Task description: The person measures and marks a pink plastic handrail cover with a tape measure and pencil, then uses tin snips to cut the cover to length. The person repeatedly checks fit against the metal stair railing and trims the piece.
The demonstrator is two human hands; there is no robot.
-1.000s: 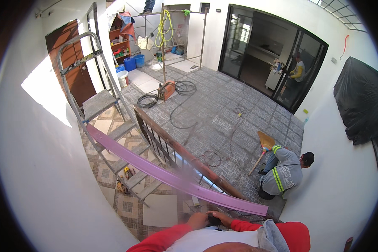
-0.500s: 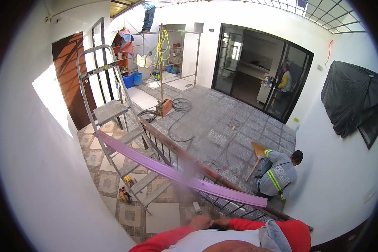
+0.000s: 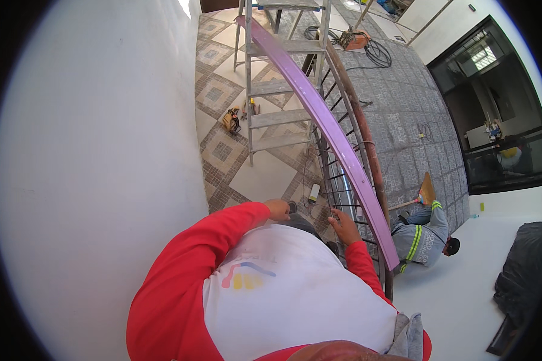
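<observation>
My right hand [image 3: 345,227] is in front of my body, beside the dark metal railing [image 3: 356,114]. Its fingers are apart and hold nothing that I can see. At my waist is my left hand [image 3: 278,210], close to my dark trousers [image 3: 304,224]; its fingers are mostly hidden. A long pink metal strip [image 3: 328,120] slants from the stepladder [image 3: 278,119] along the railing, and neither hand touches it. On the tiled floor past my hands lies a small white and green object [image 3: 314,193].
A yellow tool pouch [image 3: 230,120] lies beside the ladder. Beyond the railing, a crouching co-worker [image 3: 424,240] in grey has a broom [image 3: 426,189] close by. An orange machine [image 3: 354,40] with coiled cable stands farther off. A white wall [image 3: 102,150] rises at my left.
My view has swung downward and turned, bringing more of my body into sight. My hands, together at my waist before, are now apart, the right one nearer the railing.
</observation>
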